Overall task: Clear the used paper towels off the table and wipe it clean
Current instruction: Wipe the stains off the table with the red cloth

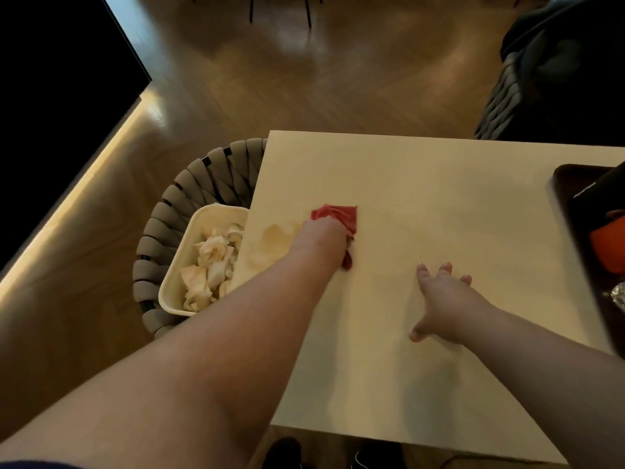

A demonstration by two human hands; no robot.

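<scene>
My left hand (323, 240) presses a red cloth (340, 215) onto the cream table (422, 198) near its left edge. The cloth shows beyond and to the right of the hand; the fingers are hidden over it. A brownish stain (277, 236) lies on the tabletop just left of that hand. My right hand (446, 301) rests flat on the table with fingers spread, holding nothing. Crumpled, stained paper towels (211, 265) fill a cream bin (176, 275) beside the table's left edge.
The bin sits on a grey woven chair (169, 211) tucked at the table's left. A dark tray (581, 211) with an orange object (608, 245) and foil stands at the table's right edge. A dark padded seat (541, 79) is at the far right.
</scene>
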